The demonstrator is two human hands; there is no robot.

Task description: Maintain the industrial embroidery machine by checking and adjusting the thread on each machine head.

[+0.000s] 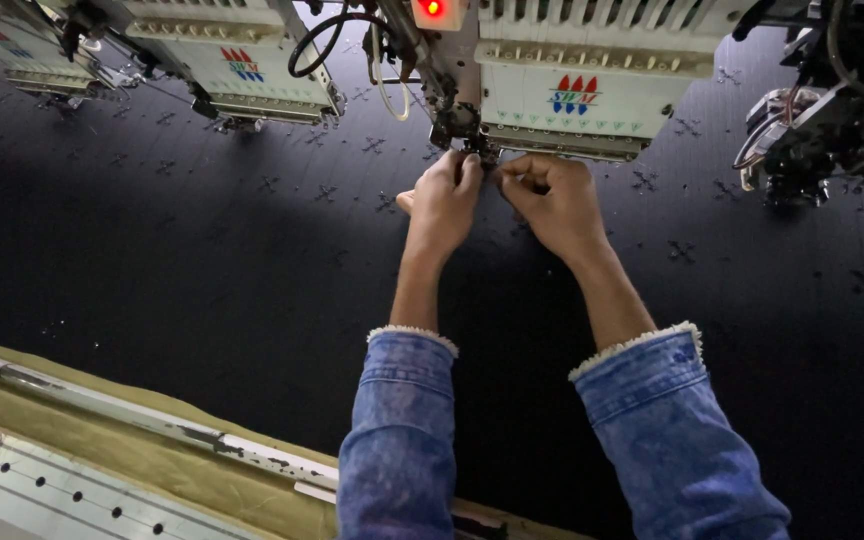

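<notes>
Both my arms, in blue denim sleeves, reach forward over a wide dark fabric (202,260) stretched under a row of embroidery machine heads. My left hand (444,203) and my right hand (552,200) meet at the needle area (477,148) under the middle white machine head (572,95). The fingertips of both hands are pinched together right at the needles, as if on a fine thread, which is too small to see. A red light (433,8) glows on top of that head.
Another white head (242,65) hangs to the left, and a darker mechanism (812,130) sits at the right. Small stitched cross motifs dot the fabric. A metal rail (102,405) and tan frame edge run along the near side, at the lower left.
</notes>
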